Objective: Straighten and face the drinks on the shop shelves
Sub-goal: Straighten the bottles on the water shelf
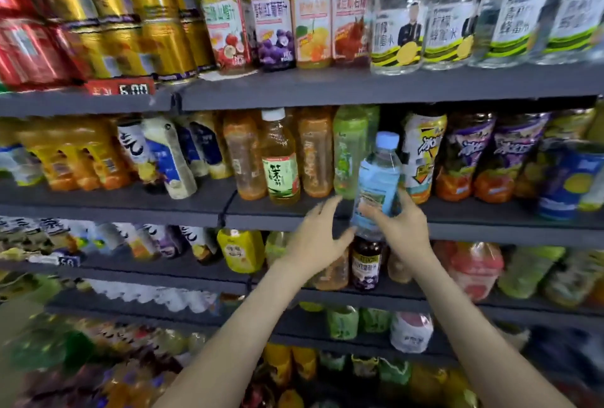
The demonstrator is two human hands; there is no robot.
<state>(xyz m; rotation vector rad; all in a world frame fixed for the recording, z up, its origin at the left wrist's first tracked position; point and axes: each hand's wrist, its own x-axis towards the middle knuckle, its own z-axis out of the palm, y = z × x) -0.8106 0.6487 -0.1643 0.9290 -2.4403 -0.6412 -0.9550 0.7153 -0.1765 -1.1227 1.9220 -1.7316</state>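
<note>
One water bottle (379, 175), blue label, pale blue cap, out of line. It is held in front of the lip of the middle shelf (130, 208), base hanging below the shelf edge, cap tipped slightly right. A gap lies behind it, between a green bottle (348, 152) on the left and a yellow-labelled bottle (421, 159) on the right.

Right hand (400, 226) wraps the lower body, fingers curled over the label. Left hand (313, 237) is open with fingers spread, just beside the base; whether it touches is unclear.

Judgement: the bottle looks full, so moderately heavy and bottom-weighted. Its thin clear plastic will likely dent if squeezed, and the film label could be slick. Best hold is low on the body, as now, with the free palm under the base to steady it.
</note>
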